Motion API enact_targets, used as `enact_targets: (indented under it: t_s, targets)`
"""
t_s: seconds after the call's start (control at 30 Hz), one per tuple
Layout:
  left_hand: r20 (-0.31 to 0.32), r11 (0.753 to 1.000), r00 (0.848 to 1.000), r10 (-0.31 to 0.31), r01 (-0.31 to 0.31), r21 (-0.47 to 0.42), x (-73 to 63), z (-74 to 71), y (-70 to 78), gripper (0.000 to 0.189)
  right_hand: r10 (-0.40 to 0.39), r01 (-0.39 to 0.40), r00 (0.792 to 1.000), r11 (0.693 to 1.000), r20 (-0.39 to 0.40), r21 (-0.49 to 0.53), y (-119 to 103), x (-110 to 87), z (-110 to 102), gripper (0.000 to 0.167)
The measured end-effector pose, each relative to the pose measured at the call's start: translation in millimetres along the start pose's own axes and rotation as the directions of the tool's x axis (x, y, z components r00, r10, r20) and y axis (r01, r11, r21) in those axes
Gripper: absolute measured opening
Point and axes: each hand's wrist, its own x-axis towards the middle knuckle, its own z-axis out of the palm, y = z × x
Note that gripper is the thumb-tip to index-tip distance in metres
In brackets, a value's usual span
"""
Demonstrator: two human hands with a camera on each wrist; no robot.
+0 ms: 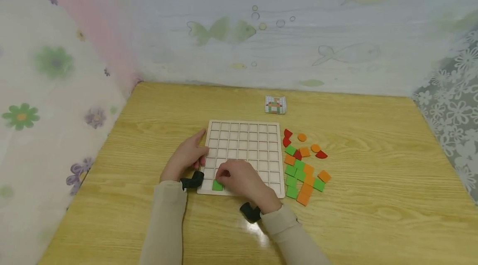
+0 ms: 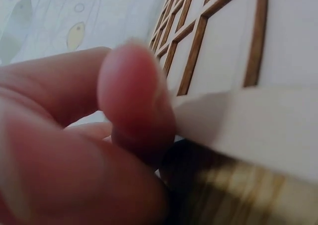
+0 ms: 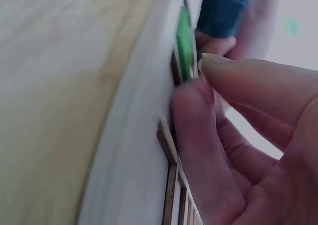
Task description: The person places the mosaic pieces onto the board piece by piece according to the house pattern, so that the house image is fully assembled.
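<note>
A pale wooden grid board (image 1: pixel 244 122) lies on the table with a green square tile (image 1: pixel 218 185) at a cell in its bottom row, near the left corner. My right hand (image 1: pixel 240 178) pinches this tile at its edge with thumb and fingertips. In the right wrist view the green tile (image 3: pixel 184 43) sits at the cell, partly hidden by the fingers. At the board's left side, my left hand (image 1: pixel 188 153) rests with its index finger stretched along the edge. One fingertip (image 2: pixel 131 81) touches the board's rim (image 2: pixel 248 118) in the left wrist view.
Right of the board lie several loose tiles: green squares (image 1: pixel 291 192), orange squares (image 1: pixel 324 176), orange discs (image 1: pixel 302 137) and red fan-shaped pieces (image 1: pixel 321 154). A small printed pattern card (image 1: pixel 275 105) lies behind the board. Patterned walls enclose the table (image 1: pixel 373 140).
</note>
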Motion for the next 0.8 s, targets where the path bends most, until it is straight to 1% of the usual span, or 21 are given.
enact_targets:
  t_s: [0.07, 0.17, 0.3, 0.4, 0.5, 0.57, 0.67, 0.8]
  targets:
    - [-0.001, 1.000, 1.000, 0.012, -0.012, -0.006, -0.9, -1.5, 0.6, 0.076, 0.024, -0.024, 1.000, 0.997, 0.004, 0.074, 4.7, 1.5, -3.8, 0.006]
    - [-0.005, 1.000, 1.000, 0.005, -0.005, -0.012, -1.1, -2.4, 0.6, 0.077, 0.065, -0.069, 0.997, 0.983, 0.030, 0.169, 12.5, 1.7, -10.9, 0.011]
    - [-0.015, 0.999, 1.000, -0.015, 0.014, -0.030, 0.5, 1.3, -0.7, 0.081, 0.103, -0.116, 0.992, 0.967, 0.071, 0.227, 26.1, -2.2, -20.8, 0.016]
    - [-0.023, 0.999, 1.000, -0.015, 0.014, -0.030, 0.1, 5.6, -1.5, 0.080, 0.122, -0.138, 0.989, 0.957, 0.079, 0.257, 36.4, -7.1, -27.0, 0.017]
    - [-0.008, 0.999, 1.000, -0.010, 0.009, -0.039, -1.0, 10.9, -4.5, 0.077, 0.152, -0.174, 0.984, 0.938, 0.094, 0.300, 46.1, -14.4, -31.8, 0.017]
    - [0.003, 0.999, 1.000, 0.002, -0.002, -0.048, -1.7, 13.1, -6.0, 0.076, 0.180, -0.204, 0.978, 0.917, 0.101, 0.342, 52.3, -18.7, -34.9, 0.017]
    - [-0.006, 0.997, 1.000, 0.029, -0.029, -0.065, -2.5, 11.9, -6.6, 0.074, 0.188, -0.206, 0.978, 0.908, 0.085, 0.366, 60.3, -20.5, -41.1, 0.017]
    - [-0.034, 0.996, 0.998, 0.050, -0.052, -0.066, -4.1, 4.5, -5.2, 0.073, 0.182, -0.181, 0.983, 0.916, 0.032, 0.359, 67.9, -19.0, -50.5, 0.017]
